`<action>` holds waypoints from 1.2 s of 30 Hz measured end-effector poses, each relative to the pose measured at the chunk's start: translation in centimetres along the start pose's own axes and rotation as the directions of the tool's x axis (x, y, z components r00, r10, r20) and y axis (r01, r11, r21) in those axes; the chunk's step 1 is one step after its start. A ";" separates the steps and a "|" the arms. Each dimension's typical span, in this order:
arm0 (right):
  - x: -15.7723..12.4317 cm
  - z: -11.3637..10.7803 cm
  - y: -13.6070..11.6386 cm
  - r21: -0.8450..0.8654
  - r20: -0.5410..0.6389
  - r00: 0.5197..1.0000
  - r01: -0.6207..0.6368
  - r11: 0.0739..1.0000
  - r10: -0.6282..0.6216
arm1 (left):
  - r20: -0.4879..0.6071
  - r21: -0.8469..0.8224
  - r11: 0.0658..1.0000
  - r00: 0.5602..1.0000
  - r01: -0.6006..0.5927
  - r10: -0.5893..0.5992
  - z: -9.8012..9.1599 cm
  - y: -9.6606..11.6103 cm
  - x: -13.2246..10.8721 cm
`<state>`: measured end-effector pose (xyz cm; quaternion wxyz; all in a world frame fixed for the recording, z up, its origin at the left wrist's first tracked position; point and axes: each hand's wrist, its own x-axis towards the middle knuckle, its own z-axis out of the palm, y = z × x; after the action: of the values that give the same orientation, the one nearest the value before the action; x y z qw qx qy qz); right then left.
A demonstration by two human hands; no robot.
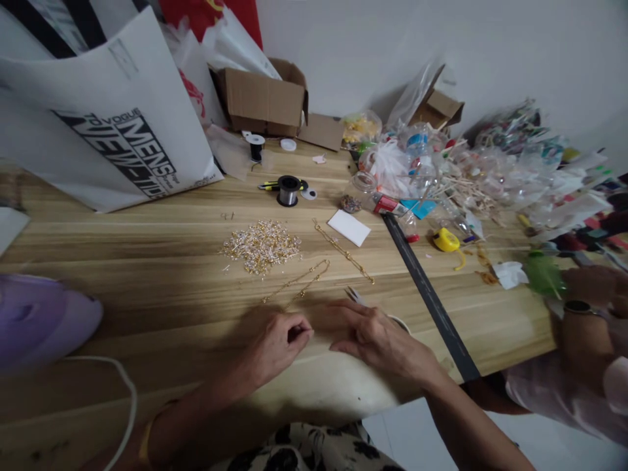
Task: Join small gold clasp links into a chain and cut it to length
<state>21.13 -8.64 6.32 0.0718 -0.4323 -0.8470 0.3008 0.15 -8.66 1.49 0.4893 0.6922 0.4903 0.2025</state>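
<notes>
My left hand [277, 343] is closed in a pinch at the near side of the table. A gold chain with small beads [314, 268] lies in a bend beyond it, and one strand runs in under the fingers. The pinched end itself is hidden. To its right, my right hand [375, 337] is open, fingers stretched toward the left hand and holding nothing visible. Beneath it lies a metal-tipped tool [354, 296], scissors or pliers, mostly covered. A second gold chain [346, 254] stretches across the wood farther back. Left of that is a pile of small gold and clear beaded pieces [262, 246].
Behind the pile stand a wire spool [288, 191] and a black thread spool [256, 149]. A dark ruler strip [426, 294] crosses the table at right, near a yellow tape measure [446, 240] and heaped plastic bottles. A co-worker's hand [589, 284] is at far right; a purple appliance [44, 320] sits left.
</notes>
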 end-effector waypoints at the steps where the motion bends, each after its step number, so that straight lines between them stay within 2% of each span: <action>1: 0.3 0.3 -0.4 0.060 0.017 1.000 0.013 0.998 -0.014 | -0.009 -0.001 1.000 1.000 0.000 0.000 0.1 -0.1 -0.1; 6: 2.0 2.5 -0.9 0.201 -0.025 1.000 0.023 0.979 -0.018 | -0.059 -0.009 1.000 0.998 -0.017 0.016 0.0 -0.3 -0.5; 9: 2.9 3.2 -0.6 0.217 -0.079 0.996 0.060 0.974 -0.043 | -0.096 0.011 1.000 0.995 -0.025 0.026 -0.3 -0.4 -0.6; 18: 4.1 2.5 -0.5 0.165 -0.119 0.980 0.175 0.971 -0.157 | -0.194 -0.048 0.994 0.978 -0.093 0.082 -1.0 -1.2 -0.4; 24: 5.3 2.2 -0.4 0.099 -0.130 0.965 0.240 0.966 -0.227 | -0.219 -0.064 0.995 0.974 -0.080 0.064 -1.9 -1.2 0.1; 30: 6.6 2.5 -0.4 0.156 -0.152 0.966 0.233 0.960 -0.210 | -0.213 -0.039 0.997 0.976 -0.061 0.052 -3.2 -1.8 0.0; 33: 7.1 3.6 -0.2 0.229 -0.191 0.966 0.218 0.949 -0.176 | -0.242 0.015 0.999 0.969 -0.049 0.051 -3.6 -2.6 -0.1; 36: 7.2 4.9 0.2 0.299 -0.209 0.970 0.188 0.935 -0.128 | -0.247 0.139 0.988 0.964 -0.068 0.101 -4.3 -3.6 -0.2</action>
<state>14.92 -5.14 1.22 0.2431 -0.3715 -0.8094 0.3844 -4.92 -6.62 0.30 0.3677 0.7113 0.5309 0.2775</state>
